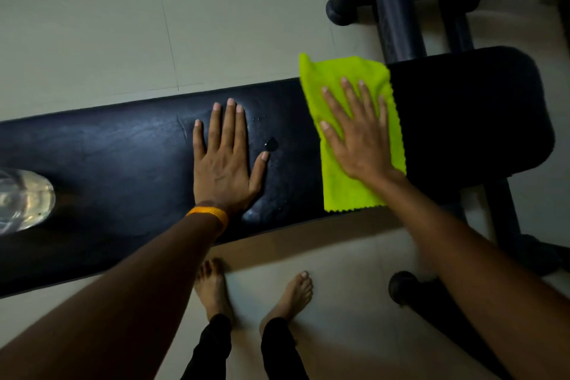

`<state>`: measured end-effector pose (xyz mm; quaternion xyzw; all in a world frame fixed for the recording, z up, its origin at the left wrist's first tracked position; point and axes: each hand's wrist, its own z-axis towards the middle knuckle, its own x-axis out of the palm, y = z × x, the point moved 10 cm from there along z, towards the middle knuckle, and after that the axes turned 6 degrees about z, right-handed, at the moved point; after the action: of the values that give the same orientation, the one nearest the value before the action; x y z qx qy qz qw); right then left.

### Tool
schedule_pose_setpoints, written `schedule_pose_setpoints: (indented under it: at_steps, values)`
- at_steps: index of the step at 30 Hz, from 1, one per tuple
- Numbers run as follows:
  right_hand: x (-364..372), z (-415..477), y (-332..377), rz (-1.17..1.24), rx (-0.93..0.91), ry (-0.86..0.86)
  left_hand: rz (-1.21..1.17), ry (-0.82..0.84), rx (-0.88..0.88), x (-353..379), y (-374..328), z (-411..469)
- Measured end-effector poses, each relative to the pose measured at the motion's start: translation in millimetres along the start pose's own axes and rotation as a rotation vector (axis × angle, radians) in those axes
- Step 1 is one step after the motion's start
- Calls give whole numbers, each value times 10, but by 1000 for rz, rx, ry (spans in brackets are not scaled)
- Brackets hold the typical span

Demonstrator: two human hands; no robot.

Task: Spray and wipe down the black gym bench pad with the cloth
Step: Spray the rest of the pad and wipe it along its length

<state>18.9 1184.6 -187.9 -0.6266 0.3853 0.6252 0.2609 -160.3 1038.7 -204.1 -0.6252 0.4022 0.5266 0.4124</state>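
The black gym bench pad (123, 163) runs across the view from left to right. My left hand (225, 160) lies flat on its middle, fingers spread, holding nothing; an orange band circles that wrist. A bright yellow-green cloth (342, 188) is spread on the pad to the right. My right hand (357, 136) presses flat on top of the cloth, fingers apart. Small water drops (271, 143) sit on the pad between the two hands. A clear bottle (21, 197) lies or stands on the pad at the far left edge, only partly in view.
Dark metal frame tubes (391, 3) of the bench rise at the back right, and a frame leg (505, 219) with a foot bar (404, 287) stands at the front right. My bare feet (216, 290) are on the pale tiled floor (92, 25) just in front of the bench.
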Motion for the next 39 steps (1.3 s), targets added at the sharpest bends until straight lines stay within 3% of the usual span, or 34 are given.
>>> schedule_pose_setpoints:
  at_steps: [3, 5, 8, 12, 14, 16, 19, 24, 25, 28, 30, 34, 37, 39]
  values:
    - [-55, -78, -223, 59, 342, -117, -2, -2, -5, -13, -3, 4]
    - [-6, -378, 37, 74, 444, -140, -12, -1, -4, -26, 3, -18]
    - [143, -730, 509, 13, 250, -31, -45, -4, -4, -40, 5, -7]
    - [123, -509, 272, -40, -32, 44, -123, -9, 6, -103, 131, -89]
    - [83, -389, 76, -24, 22, 28, -80, -18, -47, -99, 405, -291]
    - [43, -421, 24, 8, 230, -52, -16, -12, -75, -77, 601, -470]
    - [141, -584, 363, 24, 387, -65, 26, -4, -62, -38, 623, -488]
    - [148, -214, 638, -34, -88, 66, 48, 4, -57, -28, 615, -486]
    - [122, -34, 510, -36, -94, 61, 49, 6, -60, -24, 619, -486]
    - [7, 233, 34, 64, 345, -80, 40, 11, -57, -31, 600, -474]
    - [16, 79, 274, 92, 492, -152, 44, 9, -50, -34, 605, -465]
    - [202, -315, 1181, 54, 148, -17, 41, -15, -51, -36, 612, -473]
    - [227, -59, 1220, 35, -83, 52, 41, -17, -50, -21, 616, -484]
    - [201, 286, 1059, 16, -131, 51, 51, -16, -46, -19, 611, -481]
